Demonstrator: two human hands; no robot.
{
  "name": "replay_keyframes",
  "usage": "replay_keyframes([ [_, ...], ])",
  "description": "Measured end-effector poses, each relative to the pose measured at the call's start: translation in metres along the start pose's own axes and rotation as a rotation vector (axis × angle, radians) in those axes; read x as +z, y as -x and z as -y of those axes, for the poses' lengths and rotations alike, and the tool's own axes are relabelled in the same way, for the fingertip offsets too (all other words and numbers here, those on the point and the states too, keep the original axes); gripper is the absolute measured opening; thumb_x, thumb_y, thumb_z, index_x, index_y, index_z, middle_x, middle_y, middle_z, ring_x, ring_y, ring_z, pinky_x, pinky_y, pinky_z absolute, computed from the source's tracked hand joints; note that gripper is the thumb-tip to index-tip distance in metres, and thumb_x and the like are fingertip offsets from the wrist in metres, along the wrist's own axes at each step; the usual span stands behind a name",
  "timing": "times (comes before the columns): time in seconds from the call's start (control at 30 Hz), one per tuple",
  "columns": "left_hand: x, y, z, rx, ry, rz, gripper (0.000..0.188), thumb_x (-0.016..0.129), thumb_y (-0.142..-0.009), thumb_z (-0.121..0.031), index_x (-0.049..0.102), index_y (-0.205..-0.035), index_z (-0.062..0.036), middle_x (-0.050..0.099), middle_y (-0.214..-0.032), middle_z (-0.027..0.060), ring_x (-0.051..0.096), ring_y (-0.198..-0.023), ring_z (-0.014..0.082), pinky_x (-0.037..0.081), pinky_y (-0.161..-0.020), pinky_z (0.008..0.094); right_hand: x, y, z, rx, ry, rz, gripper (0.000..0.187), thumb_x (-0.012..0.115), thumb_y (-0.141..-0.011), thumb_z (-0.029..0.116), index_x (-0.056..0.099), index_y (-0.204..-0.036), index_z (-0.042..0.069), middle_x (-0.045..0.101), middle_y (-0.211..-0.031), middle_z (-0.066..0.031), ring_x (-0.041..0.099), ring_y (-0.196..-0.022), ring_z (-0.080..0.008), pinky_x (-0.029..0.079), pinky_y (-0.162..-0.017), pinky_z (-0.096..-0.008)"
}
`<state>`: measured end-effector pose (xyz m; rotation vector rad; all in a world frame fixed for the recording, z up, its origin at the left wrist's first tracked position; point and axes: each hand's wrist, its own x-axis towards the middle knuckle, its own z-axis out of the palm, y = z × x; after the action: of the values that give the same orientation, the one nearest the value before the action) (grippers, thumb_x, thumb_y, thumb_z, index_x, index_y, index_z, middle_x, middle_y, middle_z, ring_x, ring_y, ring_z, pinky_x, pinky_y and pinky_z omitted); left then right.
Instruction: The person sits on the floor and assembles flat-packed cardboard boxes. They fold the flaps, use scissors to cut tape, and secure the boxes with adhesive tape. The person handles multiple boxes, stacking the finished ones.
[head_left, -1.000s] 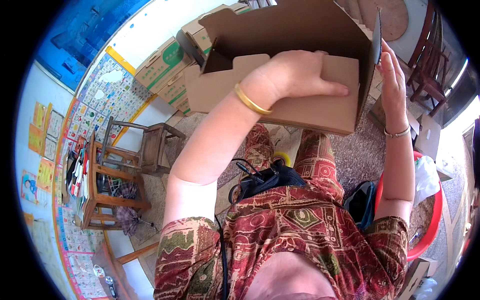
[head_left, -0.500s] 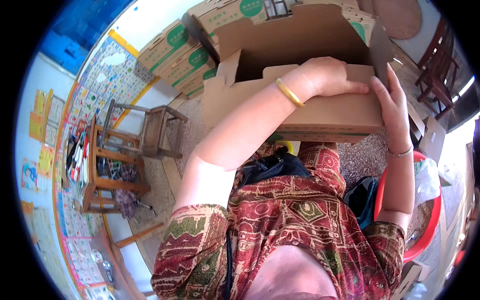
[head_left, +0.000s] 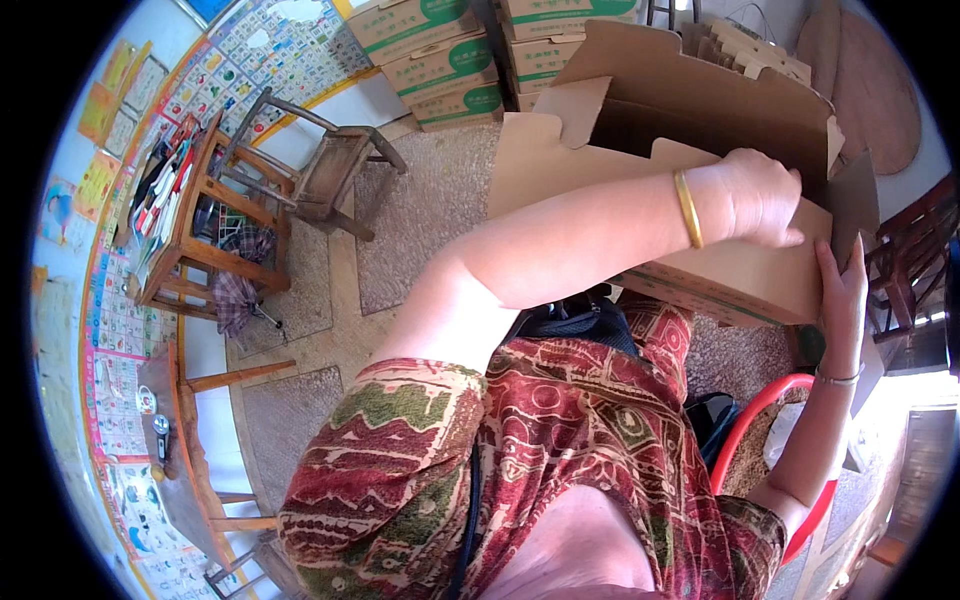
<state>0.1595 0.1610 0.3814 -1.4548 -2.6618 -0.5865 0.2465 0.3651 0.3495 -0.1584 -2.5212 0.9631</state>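
A brown cardboard box (head_left: 735, 272) rests at my lap, tilted, its top open and its flaps raised. My left arm reaches across it from the left, a gold bangle at the wrist. The fingers of my left hand (head_left: 757, 197) bend over the box's near upper edge, close to the right corner; their tips are partly hidden inside. Against the right end of the box lies my right hand (head_left: 844, 295), thumb and fingers stretched upward, beside a raised end flap (head_left: 855, 195). The inside of the box is dark.
Printed cartons (head_left: 445, 75) are stacked at the back. A wooden chair (head_left: 335, 165) and a cluttered small table (head_left: 185, 235) stand at the left. A red basin (head_left: 762, 398) sits by my right arm, and a dark wooden chair (head_left: 905, 250) beyond it.
The view has swung, so the surroundings sit differently. The box now appears farther right and more slanted. My left hand has curled more over its edge, while my right hand stays at its end.
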Motion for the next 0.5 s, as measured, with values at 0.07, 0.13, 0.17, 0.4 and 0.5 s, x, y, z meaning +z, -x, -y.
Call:
replay_keyframes([
  [0.07,-0.008,0.021,-0.003,0.238,-0.131,-0.155,0.042,0.068,-0.079,-0.029,0.061,-0.111,-0.0025,0.064,-0.101,0.0169,0.062,-0.095,0.0328,0.049,-0.085,0.0404,-0.005,-0.005,-0.018,-0.022,-0.004,-0.025,0.061,0.062,-0.089,0.029,0.040,-0.131,-0.009,0.055,-0.122,-0.0213,0.053,-0.110,-0.0248,0.040,-0.095,-0.0326],
  [0.13,-0.017,0.050,0.008,0.571,-0.099,-0.465,0.036,0.067,-0.080,-0.025,0.063,-0.108,-0.0036,0.062,-0.105,0.0133,0.060,-0.096,0.0300,0.048,-0.087,0.0398,-0.009,-0.005,-0.023,0.045,-0.054,0.034,0.066,0.063,-0.089,0.033,0.038,-0.132,-0.010,0.052,-0.126,-0.0225,0.050,-0.115,-0.0255,0.038,-0.098,-0.0325],
  [0.17,-0.026,0.064,0.019,0.656,-0.013,-0.566,0.032,0.066,-0.079,-0.024,0.064,-0.106,-0.0066,0.063,-0.102,0.0104,0.059,-0.095,0.0281,0.047,-0.088,0.0386,-0.011,-0.004,-0.023,0.049,-0.062,0.016,0.066,0.063,-0.089,0.032,0.037,-0.132,-0.011,0.051,-0.127,-0.0223,0.049,-0.116,-0.0249,0.037,-0.099,-0.0321],
  [0.4,-0.039,0.147,0.093,-0.040,-0.295,-0.385,0.057,0.071,-0.076,-0.040,0.057,-0.122,-0.0094,0.053,-0.121,0.0209,0.052,-0.111,0.0345,0.043,-0.095,0.0397,-0.014,-0.007,-0.055,0.113,-0.178,0.044,0.059,0.061,-0.089,0.028,0.040,-0.132,-0.006,0.056,-0.120,-0.0129,0.051,-0.107,-0.0161,0.040,-0.093,-0.0277],
  [0.5,-0.035,0.151,0.104,-0.086,-0.259,-0.289,0.060,0.069,-0.078,-0.042,0.053,-0.127,-0.0120,0.051,-0.122,0.0221,0.051,-0.112,0.0350,0.042,-0.095,0.0396,-0.005,-0.007,-0.063,0.024,-0.143,-0.022,0.056,0.060,-0.090,0.027,0.041,-0.133,-0.003,0.055,-0.121,-0.0125,0.051,-0.109,-0.0158,0.039,-0.094,-0.0274],
])
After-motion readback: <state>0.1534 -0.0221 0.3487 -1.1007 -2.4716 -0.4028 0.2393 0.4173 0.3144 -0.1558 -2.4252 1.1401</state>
